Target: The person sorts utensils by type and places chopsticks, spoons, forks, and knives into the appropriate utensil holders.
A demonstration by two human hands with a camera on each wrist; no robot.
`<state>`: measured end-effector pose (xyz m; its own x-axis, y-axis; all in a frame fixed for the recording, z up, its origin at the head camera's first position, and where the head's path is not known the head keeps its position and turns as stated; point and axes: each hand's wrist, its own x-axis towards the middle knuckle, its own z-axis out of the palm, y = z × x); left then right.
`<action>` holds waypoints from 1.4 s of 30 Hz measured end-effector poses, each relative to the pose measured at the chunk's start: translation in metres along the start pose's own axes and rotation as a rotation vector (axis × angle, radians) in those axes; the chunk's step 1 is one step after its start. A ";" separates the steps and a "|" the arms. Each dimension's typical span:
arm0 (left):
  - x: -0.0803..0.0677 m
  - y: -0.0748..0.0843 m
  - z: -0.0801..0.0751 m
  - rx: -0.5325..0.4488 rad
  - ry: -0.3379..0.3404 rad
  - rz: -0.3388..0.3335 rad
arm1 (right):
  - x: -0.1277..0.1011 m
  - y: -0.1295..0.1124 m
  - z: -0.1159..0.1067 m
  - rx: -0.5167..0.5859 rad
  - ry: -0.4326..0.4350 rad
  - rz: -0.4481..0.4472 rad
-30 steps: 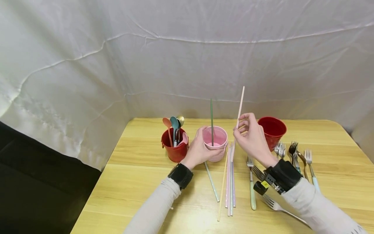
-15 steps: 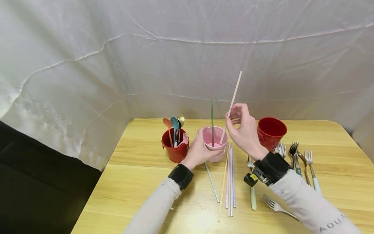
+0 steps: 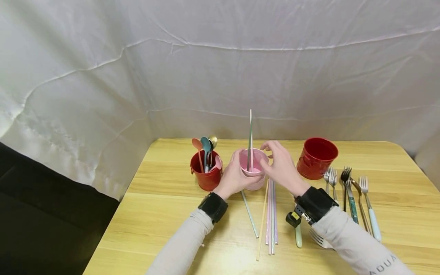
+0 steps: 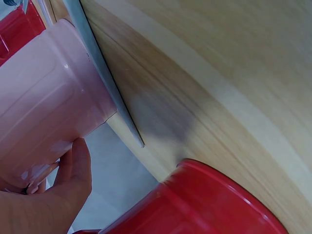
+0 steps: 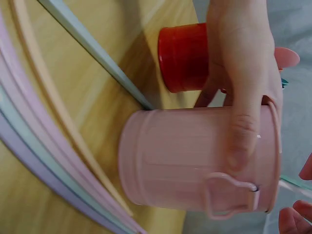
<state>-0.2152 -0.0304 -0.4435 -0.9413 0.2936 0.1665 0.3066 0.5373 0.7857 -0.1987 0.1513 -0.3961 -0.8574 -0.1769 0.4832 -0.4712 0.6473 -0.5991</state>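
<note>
So there's a light wooden table (image 3: 172,214) in front of a wrinkled white cloth backdrop (image 3: 103,76), and everything sits on that. Next down in size are the three little buckets: an empty red metal bucket (image 3: 317,158) over on the right, another red metal bucket stuffed with coloured spoons (image 3: 205,168) on the left, and a pink metal bucket (image 3: 253,168) standing upright between them near the middle.

The left hand (image 3: 234,176) is wrapped around the pink bucket's left side, thumb laid across its wall in the right wrist view (image 5: 246,97). The right hand (image 3: 279,165) is at the bucket's right rim with fingers loosely curled; can't tell whether they are pinching anything.

Two thin sticks stand in the pink bucket: a dark green chopstick (image 3: 249,143) and a pale pink chopstick (image 3: 251,139), close together. A row of pastel chopsticks (image 3: 269,214) lies on the table just in front of the bucket, and a bunch of metal forks (image 3: 350,191) lies right of those.
</note>
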 end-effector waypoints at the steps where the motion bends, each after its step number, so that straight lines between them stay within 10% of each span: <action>1: 0.000 0.000 0.000 -0.003 0.001 0.002 | -0.002 0.001 0.000 0.015 -0.002 0.011; 15: 0.000 0.001 0.002 -0.044 -0.004 -0.023 | -0.027 0.019 -0.012 0.113 -0.068 0.309; 30: -0.001 0.001 0.001 -0.036 -0.005 -0.031 | -0.045 0.027 -0.012 0.205 -0.480 0.669; 42: -0.001 0.001 0.001 -0.036 -0.003 -0.031 | -0.058 0.025 -0.002 -0.045 -0.642 0.636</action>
<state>-0.2137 -0.0298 -0.4438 -0.9497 0.2799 0.1403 0.2724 0.5177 0.8110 -0.1601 0.1798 -0.4379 -0.9098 -0.1468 -0.3882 0.1284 0.7899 -0.5996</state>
